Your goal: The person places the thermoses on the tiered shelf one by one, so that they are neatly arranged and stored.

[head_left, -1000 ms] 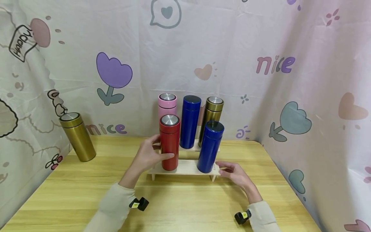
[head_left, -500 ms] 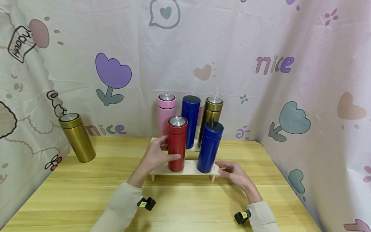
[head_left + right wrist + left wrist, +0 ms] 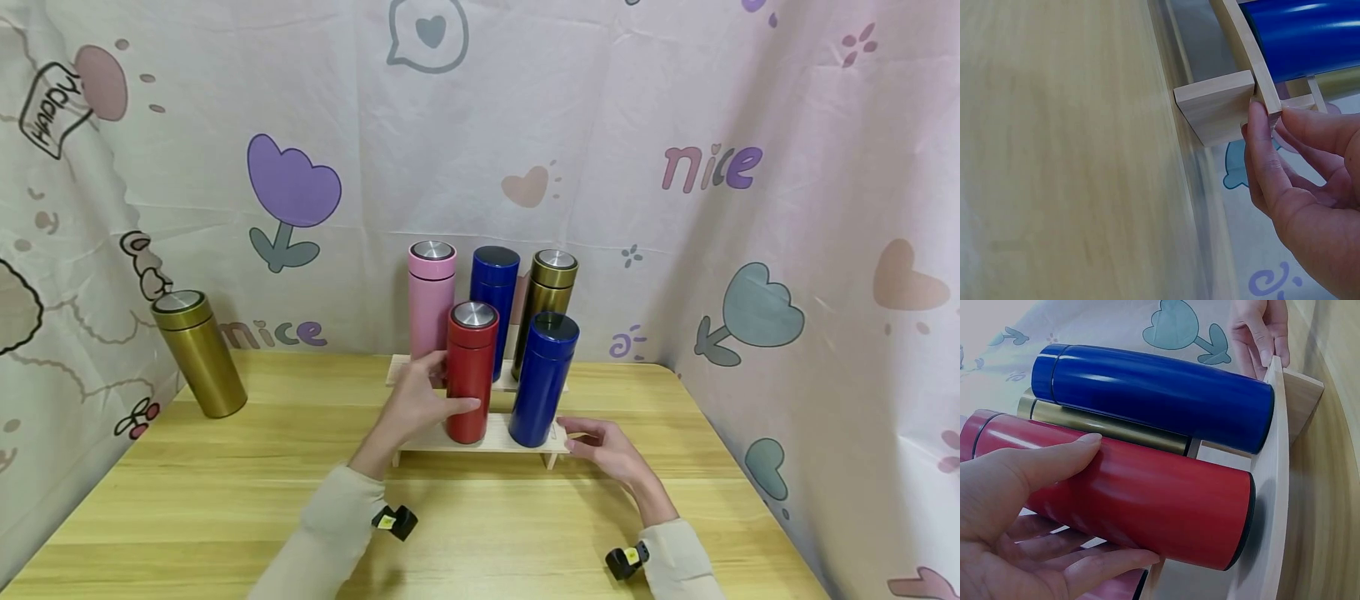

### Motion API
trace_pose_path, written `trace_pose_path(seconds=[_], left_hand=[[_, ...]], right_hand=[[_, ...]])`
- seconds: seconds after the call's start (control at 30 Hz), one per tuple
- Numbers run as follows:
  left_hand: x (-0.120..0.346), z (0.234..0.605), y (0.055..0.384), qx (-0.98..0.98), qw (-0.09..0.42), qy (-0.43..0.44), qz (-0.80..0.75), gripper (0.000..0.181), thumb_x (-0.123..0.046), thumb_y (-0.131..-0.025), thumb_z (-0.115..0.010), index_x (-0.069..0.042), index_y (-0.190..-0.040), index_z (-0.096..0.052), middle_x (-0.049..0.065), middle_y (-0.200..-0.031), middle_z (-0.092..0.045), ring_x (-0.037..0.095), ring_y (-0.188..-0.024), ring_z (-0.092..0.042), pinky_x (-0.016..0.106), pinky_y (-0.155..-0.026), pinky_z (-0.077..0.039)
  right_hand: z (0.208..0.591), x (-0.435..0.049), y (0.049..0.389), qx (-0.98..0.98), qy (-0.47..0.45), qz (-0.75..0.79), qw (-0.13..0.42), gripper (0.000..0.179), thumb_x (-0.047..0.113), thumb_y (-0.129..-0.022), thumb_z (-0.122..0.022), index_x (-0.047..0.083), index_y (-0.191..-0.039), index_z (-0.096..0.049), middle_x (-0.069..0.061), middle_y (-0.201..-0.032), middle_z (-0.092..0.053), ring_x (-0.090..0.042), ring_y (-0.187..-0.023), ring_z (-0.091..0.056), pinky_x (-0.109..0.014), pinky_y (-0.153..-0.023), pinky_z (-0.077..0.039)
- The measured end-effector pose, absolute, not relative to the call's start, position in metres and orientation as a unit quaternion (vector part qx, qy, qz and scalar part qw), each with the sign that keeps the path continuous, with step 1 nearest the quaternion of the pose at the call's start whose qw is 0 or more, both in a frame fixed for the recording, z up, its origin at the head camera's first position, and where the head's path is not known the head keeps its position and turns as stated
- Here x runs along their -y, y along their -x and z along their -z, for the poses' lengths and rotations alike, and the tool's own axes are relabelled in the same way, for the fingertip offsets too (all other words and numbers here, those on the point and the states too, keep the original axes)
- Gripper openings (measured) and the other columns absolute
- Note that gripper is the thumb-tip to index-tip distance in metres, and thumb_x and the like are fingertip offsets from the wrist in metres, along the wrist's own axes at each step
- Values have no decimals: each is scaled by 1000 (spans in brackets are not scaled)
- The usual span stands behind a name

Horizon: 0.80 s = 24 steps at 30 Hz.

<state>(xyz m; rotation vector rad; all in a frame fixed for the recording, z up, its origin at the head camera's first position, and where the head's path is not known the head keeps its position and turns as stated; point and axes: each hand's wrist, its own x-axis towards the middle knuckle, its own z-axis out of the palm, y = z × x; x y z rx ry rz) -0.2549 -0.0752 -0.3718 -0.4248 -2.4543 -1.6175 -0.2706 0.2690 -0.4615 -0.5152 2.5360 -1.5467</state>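
My left hand (image 3: 420, 398) grips a red thermos flask (image 3: 471, 375) with a steel lid, thumb across its front and fingers behind. The flask is upright, its black base close over the lower step of a small two-tier wooden rack (image 3: 1277, 487). At the rack's right end my right hand (image 3: 1310, 169) pinches the board's corner between thumb and fingers. A blue thermos flask (image 3: 543, 383) stands on the lower step, right of the red one. On the upper step are a pink flask (image 3: 432, 308), another blue flask (image 3: 501, 279) partly hidden by the red one, and a gold flask (image 3: 551, 279).
Another gold flask (image 3: 200, 358) stands apart at the left of the wooden table (image 3: 187, 500). A patterned curtain (image 3: 600, 100) hangs behind and along both sides of the table.
My left hand has moved the red flask rightward along the lower step, from in front of the pink flask to in front of the upper blue one. My right hand has stayed put.
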Motion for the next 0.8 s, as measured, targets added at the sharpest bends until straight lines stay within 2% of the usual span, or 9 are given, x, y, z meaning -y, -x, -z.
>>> trace_pose_path(seconds=[0.2, 0.37, 0.57, 0.8], left_hand=[[69, 373, 259, 827, 82, 129, 541, 73, -18, -76, -92, -4, -139, -59, 14, -123, -71, 30, -101, -69, 44, -90, -62], [65, 375, 260, 831, 82, 121, 537, 74, -20, -75, -93, -2, -139, -60, 17, -124, -71, 33, -104, -70, 46, -91, -63], [62, 377, 260, 835, 86, 117, 530, 70, -20, -75, -93, -4, -136, -62, 16, -123, -71, 33, -105, -70, 46, -91, -63], [57, 376, 260, 836, 84, 119, 529, 75, -20, -75, -93, -5, -140, -60, 16, -126, -70, 36, -107, -71, 48, -90, -63]], right_hand=[[462, -269, 272, -834, 178, 519, 64, 46, 12, -98, -70, -8, -138, -60, -30, -143, -59, -34, -118, -68, -17, -88, -57], [463, -268, 272, -837, 164, 518, 62, 45, 12, -97, -71, -6, -137, -62, -28, -143, -60, -32, -118, -69, -17, -89, -56], [463, -268, 272, -837, 165, 518, 64, 45, 13, -97, -71, -5, -138, -62, -27, -144, -60, -39, -123, -66, -16, -89, -56], [461, -269, 270, -838, 162, 517, 64, 45, 13, -97, -70, -5, -138, -61, -26, -145, -59, -37, -124, -65, -16, -90, -55]])
